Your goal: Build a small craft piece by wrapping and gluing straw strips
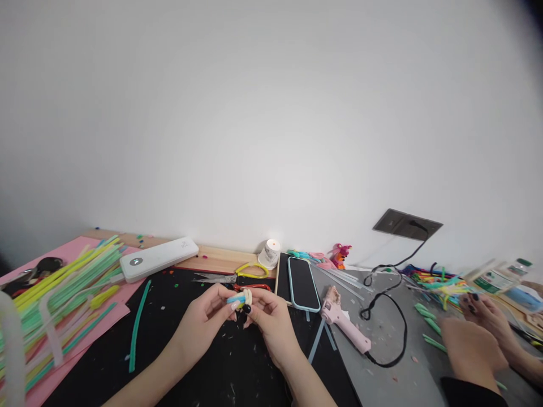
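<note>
My left hand point(214, 312) and my right hand point(268, 316) meet over the black mat, both closed on a small bundle of bent pipe cleaners point(241, 299) in cream and light blue. My fingertips cover part of the bundle, so its full shape is hidden. Just behind my hands lie scissors with yellow handles point(252, 270) and red-handled scissors point(254, 287), partly covered by my fingers. A single green pipe cleaner point(139, 328) rests on the mat left of my left hand.
Many pipe cleaners point(76, 282) and a white power bank point(159, 260) are at left. A paper cup point(269, 254) stands by the wall. To the right are a phone point(304, 284), a pink glue gun point(345, 323) with a looping black cord point(405, 333), and another person's hands point(473, 345).
</note>
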A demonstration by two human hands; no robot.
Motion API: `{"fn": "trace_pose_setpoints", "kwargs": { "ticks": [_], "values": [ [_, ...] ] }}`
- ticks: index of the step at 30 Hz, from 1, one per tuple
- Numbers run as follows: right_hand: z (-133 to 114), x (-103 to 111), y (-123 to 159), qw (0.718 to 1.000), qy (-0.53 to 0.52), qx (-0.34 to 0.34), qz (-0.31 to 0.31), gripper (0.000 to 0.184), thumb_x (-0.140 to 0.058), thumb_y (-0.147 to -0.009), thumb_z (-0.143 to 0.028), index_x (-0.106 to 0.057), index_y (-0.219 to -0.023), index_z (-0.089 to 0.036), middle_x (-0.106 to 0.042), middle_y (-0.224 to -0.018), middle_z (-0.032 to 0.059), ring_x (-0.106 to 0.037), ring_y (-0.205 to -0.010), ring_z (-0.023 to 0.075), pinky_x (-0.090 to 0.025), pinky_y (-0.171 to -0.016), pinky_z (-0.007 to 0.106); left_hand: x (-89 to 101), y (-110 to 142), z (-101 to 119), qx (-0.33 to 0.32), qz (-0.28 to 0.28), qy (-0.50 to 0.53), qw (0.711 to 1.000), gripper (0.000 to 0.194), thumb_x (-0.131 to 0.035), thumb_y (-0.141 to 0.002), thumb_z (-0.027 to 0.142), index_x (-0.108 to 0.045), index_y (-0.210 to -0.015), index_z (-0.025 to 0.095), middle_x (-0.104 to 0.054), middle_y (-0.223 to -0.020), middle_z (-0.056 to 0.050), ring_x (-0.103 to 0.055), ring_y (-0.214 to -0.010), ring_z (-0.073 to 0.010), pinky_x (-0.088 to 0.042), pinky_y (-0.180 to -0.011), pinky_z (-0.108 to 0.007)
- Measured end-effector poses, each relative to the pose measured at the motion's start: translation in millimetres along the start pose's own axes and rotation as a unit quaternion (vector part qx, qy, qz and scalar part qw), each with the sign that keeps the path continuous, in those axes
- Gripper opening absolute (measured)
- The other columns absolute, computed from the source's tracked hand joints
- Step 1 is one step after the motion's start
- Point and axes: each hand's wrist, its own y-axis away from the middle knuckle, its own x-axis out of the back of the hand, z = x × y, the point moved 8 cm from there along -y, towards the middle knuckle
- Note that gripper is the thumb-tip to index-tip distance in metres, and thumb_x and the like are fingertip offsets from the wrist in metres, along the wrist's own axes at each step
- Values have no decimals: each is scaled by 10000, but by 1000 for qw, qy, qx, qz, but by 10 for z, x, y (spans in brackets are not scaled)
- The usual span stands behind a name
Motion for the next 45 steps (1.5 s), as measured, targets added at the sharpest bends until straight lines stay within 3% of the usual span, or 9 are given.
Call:
{"fn": "trace_pose_setpoints", "kwargs": {
  "ticks": [13,19,27,34,45],
  "values": [
    [10,-17,12,1000,-10,-13,-1,296,-779,-660,-268,-719,-929,-160,-686,-726,31,-582,-607,134,-465,-540,233,-1,39,90,-40,7,-44,998,81,-589,-788,256,-636,-799,191,-666,-762,-17,-628,-726,-183,-496,-694,-277],
    [18,-12,12,1000,-26,-10,7,322,-766,-674,-300,-729,-964,-165,-696,-742,37,-578,-585,129,-440,-526,226,-19,18,36,-3,16,27,1000,95,-633,-759,274,-607,-771,184,-648,-718,5,-598,-657,-154,-489,-652,-266],
    [-2,5,24,999,-22,-13,24,322,-762,-674,-312,-738,-965,-176,-695,-723,25,-563,-562,130,-444,-538,244,-94,1,-75,47,-19,113,992,161,-626,-787,324,-609,-802,165,-610,-641,18,-557,-618,-132,-462,-623,-251],
    [13,4,38,999,-25,-10,33,323,-760,-687,-294,-731,-992,-194,-699,-790,32,-566,-613,131,-454,-550,237,-18,17,9,1,17,48,999,111,-639,-765,284,-605,-749,180,-618,-637,19,-585,-630,-148,-478,-633,-251],
    [5,-17,32,1000,-4,9,19,268,-725,-727,-281,-713,-982,-198,-678,-766,18,-567,-616,126,-449,-537,220,-21,66,62,-53,17,-23,998,59,-571,-825,237,-617,-834,202,-657,-891,-28,-630,-883,-194,-502,-783,-280]
  ]
}}
